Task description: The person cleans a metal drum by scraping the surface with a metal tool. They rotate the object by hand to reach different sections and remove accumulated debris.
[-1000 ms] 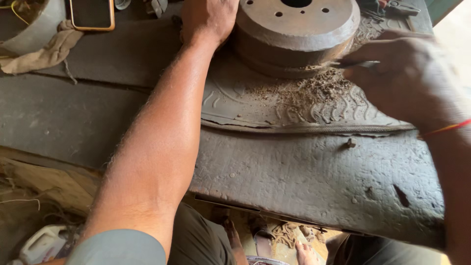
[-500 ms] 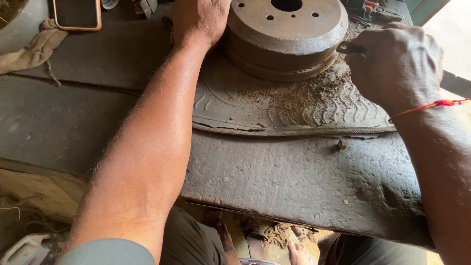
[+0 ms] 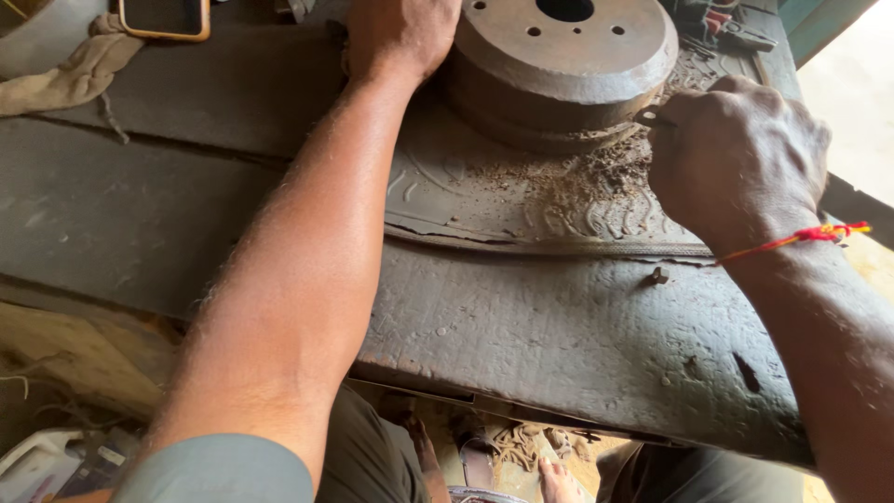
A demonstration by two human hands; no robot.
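— While my left hand steadies the drum on the table, what's the right doing?
— Right hand fisted round a scraper — scraping the rim; next, probably turn it.

A flat rectangular phone with a dark, unlit screen and an orange-tan rim lies at the far left of the worn dark tabletop, cut off by the top edge of the view. Well below the phone, under the tabletop's near edge at the bottom left corner, sits a white plastic jug-shaped container, with a small dark label-like patch just beside it, too blurred to make out.
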